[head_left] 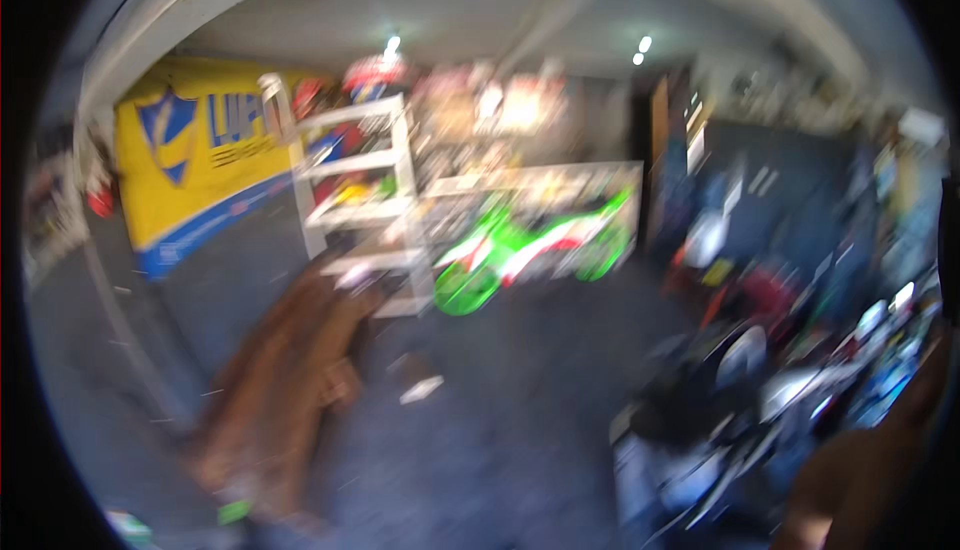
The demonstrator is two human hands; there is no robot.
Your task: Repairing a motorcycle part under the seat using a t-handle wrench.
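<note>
Reaching out with the blurred left hand toward the white shelf unit beside a green motorbike on the dark floor, grip too smeared to tell, right forearm showing at lower right, hand unseen.

Dark floor: green motorbike, white shelf rack, possibly paper scrap.
</note>
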